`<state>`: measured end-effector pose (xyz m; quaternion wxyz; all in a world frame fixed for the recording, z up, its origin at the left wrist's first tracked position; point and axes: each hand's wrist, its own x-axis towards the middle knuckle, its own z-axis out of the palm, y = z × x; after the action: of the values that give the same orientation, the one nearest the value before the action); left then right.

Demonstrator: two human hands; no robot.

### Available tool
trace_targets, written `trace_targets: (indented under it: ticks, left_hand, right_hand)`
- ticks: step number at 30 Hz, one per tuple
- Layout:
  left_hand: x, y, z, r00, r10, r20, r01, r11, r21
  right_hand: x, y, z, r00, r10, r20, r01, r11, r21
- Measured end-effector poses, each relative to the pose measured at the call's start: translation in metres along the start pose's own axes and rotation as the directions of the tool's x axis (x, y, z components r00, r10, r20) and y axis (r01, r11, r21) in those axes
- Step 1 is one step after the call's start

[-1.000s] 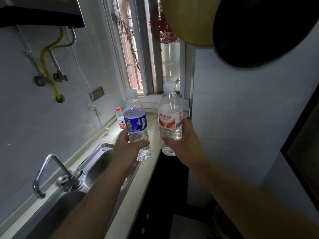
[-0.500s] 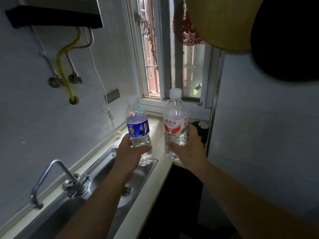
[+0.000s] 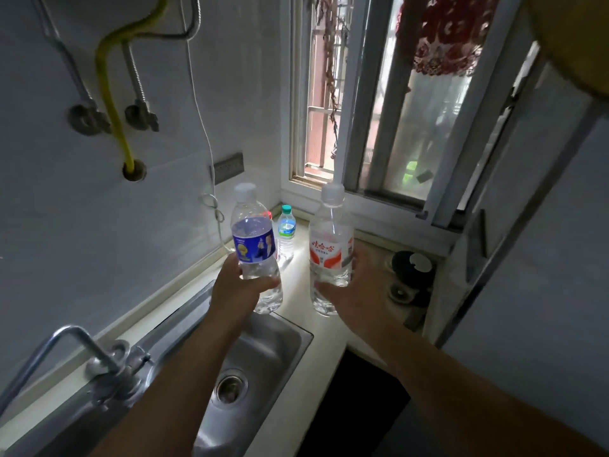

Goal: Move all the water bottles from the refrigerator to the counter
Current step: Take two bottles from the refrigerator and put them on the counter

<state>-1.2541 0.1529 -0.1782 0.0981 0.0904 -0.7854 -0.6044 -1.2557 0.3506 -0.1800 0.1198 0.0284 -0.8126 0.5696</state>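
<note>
My left hand [image 3: 235, 286] grips a clear water bottle with a blue label [image 3: 253, 240], held upright above the sink's far edge. My right hand [image 3: 354, 290] grips a second clear bottle with a red and white label [image 3: 330, 250], upright over the pale counter [image 3: 296, 291]. Both have white caps. In the counter's back corner stands a small bottle with a green cap [image 3: 286, 237]; a red cap [image 3: 267, 215] of another bottle peeks out behind the blue-label bottle. The refrigerator is out of view.
A steel sink [image 3: 263, 351] with a drain lies below my left arm, its tap [image 3: 82, 351] at the left. A window [image 3: 379, 110] closes off the back. A dark gas burner [image 3: 412, 275] sits at the counter's right. A white cord [image 3: 211, 199] hangs on the wall.
Both hands have carried their bottles forward and over the counter toward the back corner. The view has moved closer, so the green-capped bottle in the corner now shows.
</note>
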Motion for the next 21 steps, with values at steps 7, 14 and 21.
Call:
trace_targets:
  ticks: [7,14,21]
  left_hand:
    - [0.056,-0.017,-0.003,0.999,-0.032,-0.003,0.032,0.999,0.034]
    - [0.089,-0.046,-0.010,0.993,-0.104,-0.063,0.105,0.994,0.015]
    - [0.125,-0.082,0.010,0.969,-0.214,-0.126,0.210,0.977,-0.038]
  right_hand:
    - [0.048,0.009,0.029,0.999,0.014,0.048,-0.010,0.997,-0.077]
    - [0.078,0.032,0.059,0.986,0.095,0.139,-0.089,0.995,-0.049]
    - [0.123,0.075,0.091,0.955,0.165,0.247,-0.167,0.986,-0.014]
